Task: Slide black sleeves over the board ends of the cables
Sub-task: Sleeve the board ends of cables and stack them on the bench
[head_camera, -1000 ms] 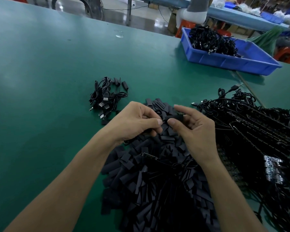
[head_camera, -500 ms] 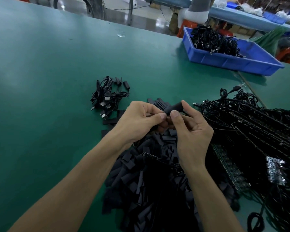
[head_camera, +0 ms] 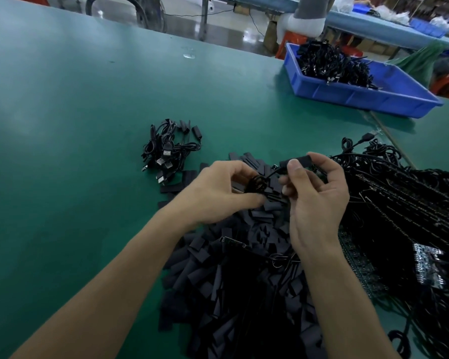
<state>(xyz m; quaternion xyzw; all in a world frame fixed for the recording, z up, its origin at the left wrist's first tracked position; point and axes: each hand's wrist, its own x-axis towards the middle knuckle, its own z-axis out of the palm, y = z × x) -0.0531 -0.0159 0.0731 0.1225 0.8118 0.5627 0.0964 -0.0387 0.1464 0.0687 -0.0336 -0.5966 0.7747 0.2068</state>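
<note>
My right hand (head_camera: 319, 200) pinches a black sleeve (head_camera: 297, 161) and my left hand (head_camera: 218, 193) holds the coiled cable (head_camera: 255, 183), over the sleeve pile (head_camera: 244, 286). Tangled cables (head_camera: 412, 203) crowd the counter's (head_camera: 88, 125) right edge.

**A:** Whereabouts of the sleeve in play?

**B:** Up off the worktop (head_camera: 88, 151), pinched roughly level in the fingers of the right hand (head_camera: 319, 200). One short black sleeve (head_camera: 296, 161), with a thin cable (head_camera: 257, 183) trailing from its left end down to a small coil gripped in the left hand (head_camera: 218, 193).

**A:** And the rest?

**B:** Big heap of loose sleeves (head_camera: 231, 294), flat and black, spread under both wrists. Tangled pile of board cables (head_camera: 405, 203) touching its right side. One bare board (head_camera: 232, 241) lying on top of the heap. Small bundle of cables (head_camera: 166, 151) just left of the heap on the far side, USB plugs showing.
</note>
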